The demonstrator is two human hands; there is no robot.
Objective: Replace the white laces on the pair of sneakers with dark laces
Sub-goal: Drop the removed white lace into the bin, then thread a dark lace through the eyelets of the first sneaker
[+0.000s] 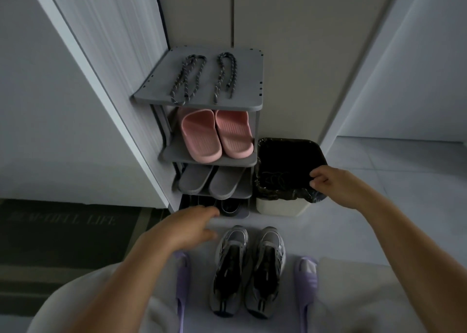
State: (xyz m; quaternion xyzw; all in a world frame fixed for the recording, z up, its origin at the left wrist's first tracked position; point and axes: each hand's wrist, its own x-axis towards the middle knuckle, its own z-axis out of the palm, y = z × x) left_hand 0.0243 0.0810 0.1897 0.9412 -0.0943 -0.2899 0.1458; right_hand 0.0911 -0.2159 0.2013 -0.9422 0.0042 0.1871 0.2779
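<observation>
Two grey sneakers, the left one (230,269) and the right one (265,272), stand side by side on the floor between my feet, with no laces in them. Two dark speckled laces, one (188,78) and the other (226,75), lie folded on the top shelf of the grey shoe rack (250,85). A pale lace (275,179) lies coiled inside the bin. My left hand (187,227) hovers with relaxed fingers just left of the sneakers' toes. My right hand (333,184) is over the bin's near right rim, fingers curled; whether it holds anything is unclear.
The bin (280,206), lined with a black bag, stands right of the rack. Pink slippers (217,135), grey slippers (212,181) and dark shoes (230,207) fill the lower shelves. A dark doormat (63,231) lies at left. I wear purple slippers (307,277).
</observation>
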